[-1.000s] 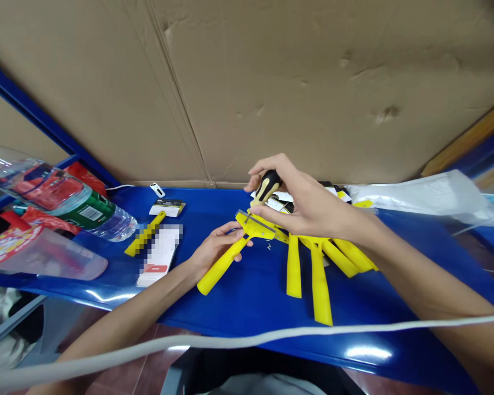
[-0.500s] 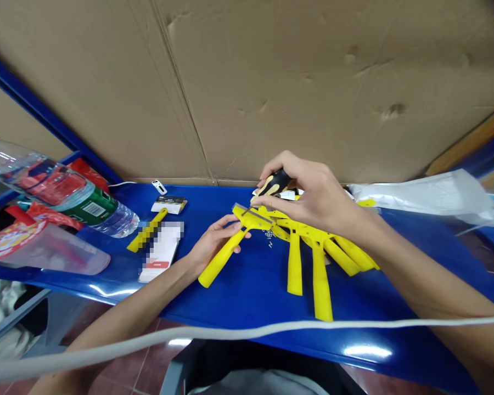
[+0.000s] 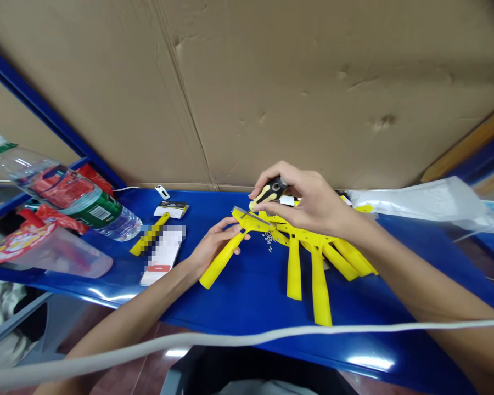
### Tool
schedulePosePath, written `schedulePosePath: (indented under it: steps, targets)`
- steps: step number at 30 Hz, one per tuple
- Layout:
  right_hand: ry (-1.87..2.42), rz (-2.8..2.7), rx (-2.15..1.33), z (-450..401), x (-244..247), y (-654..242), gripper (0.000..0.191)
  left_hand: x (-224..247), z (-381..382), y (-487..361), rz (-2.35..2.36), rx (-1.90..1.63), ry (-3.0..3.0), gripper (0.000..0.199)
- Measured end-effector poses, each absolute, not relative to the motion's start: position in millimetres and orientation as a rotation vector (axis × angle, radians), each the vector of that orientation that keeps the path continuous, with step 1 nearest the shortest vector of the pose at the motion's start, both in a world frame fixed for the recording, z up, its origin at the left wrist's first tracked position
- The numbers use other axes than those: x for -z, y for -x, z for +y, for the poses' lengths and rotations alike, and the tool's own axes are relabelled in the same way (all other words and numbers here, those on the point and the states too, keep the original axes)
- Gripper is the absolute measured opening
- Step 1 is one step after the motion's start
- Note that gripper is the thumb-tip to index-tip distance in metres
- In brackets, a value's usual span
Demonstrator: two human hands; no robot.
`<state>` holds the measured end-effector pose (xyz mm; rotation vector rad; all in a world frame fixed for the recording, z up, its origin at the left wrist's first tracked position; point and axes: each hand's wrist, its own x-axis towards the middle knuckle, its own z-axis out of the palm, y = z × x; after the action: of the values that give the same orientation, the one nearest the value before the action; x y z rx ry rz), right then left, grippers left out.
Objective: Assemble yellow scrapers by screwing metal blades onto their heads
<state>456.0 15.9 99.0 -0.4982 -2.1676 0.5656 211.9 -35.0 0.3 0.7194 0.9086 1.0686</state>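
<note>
My left hand (image 3: 212, 244) grips a yellow scraper (image 3: 222, 258) by its handle and holds it flat on the blue table (image 3: 251, 296). My right hand (image 3: 308, 203) is closed around a black and yellow screwdriver (image 3: 267, 192), whose tip points down at the scraper's head and metal blade (image 3: 251, 215). Several more yellow scrapers (image 3: 313, 263) lie fanned out under and beside my right wrist. A few small screws (image 3: 268, 240) lie loose on the table just right of the held scraper.
A plastic water bottle (image 3: 69, 197) lies at the left above a clear plastic bag (image 3: 53, 255). A white phone (image 3: 162, 252), a lone yellow handle (image 3: 148, 235) and a small package (image 3: 170, 209) sit left of my hands. Clear bags (image 3: 428, 200) lie far right. A grey cable (image 3: 230, 337) crosses the foreground. Cardboard (image 3: 271, 82) stands behind.
My right hand has lowered the screwdriver closer to the scraper's head and tilted it flatter. My left hand stays on the scraper handle.
</note>
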Motion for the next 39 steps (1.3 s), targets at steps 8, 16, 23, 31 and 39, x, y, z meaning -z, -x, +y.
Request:
schedulePosePath:
  steps: [8, 16, 23, 31, 39]
  targets:
    - [0.529, -2.246, -0.563, 15.0, -99.9, -454.5, 0.028, -1.8, -34.5, -212.7, 0.944, -1.088, -0.73, 0.035]
    - [0.564, -2.179, -0.417, 22.4, -87.7, -448.6, 0.035, 3.8, -32.3, -210.6, 0.939, -1.094, -0.758, 0.036]
    - [0.471, -2.203, -0.596, 15.5, -96.3, -452.8, 0.021, 4.0, -30.7, -208.6, 0.92, -1.137, -0.791, 0.037]
    - [0.579, -1.828, -0.647, 28.0, -97.3, -454.9, 0.04, -4.7, -32.1, -207.8, 0.804, -1.21, -0.907, 0.035]
    - [1.092, -1.94, -0.422, 80.2, -99.7, -511.5, 0.025, -54.4, -26.4, -190.5, 0.669, -1.482, -1.004, 0.036]
